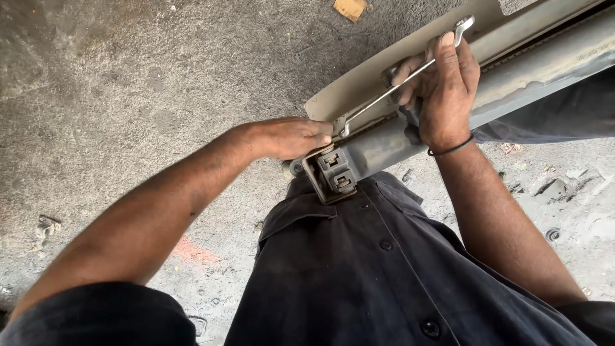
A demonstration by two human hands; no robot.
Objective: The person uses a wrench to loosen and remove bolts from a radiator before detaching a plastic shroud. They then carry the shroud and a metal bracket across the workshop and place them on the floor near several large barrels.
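A long grey and beige vehicle part [532,70] runs from my waist up to the right edge, its near end a dark plastic bracket with square clips [334,174]. My right hand [442,90] grips a thin metal spanner [397,86] that lies along the part, its ring end near the top and its other end down by my left fingers. My left hand [291,136] rests fingers-down on the near end of the part, fingertips touching the spanner's lower end next to the bracket.
Rough grey concrete floor [128,96] lies all around. A small tan scrap [350,8] sits at the top. Bits of debris [45,227] and a small round metal piece [552,234] are scattered on the ground. My dark buttoned shirt [384,275] fills the bottom.
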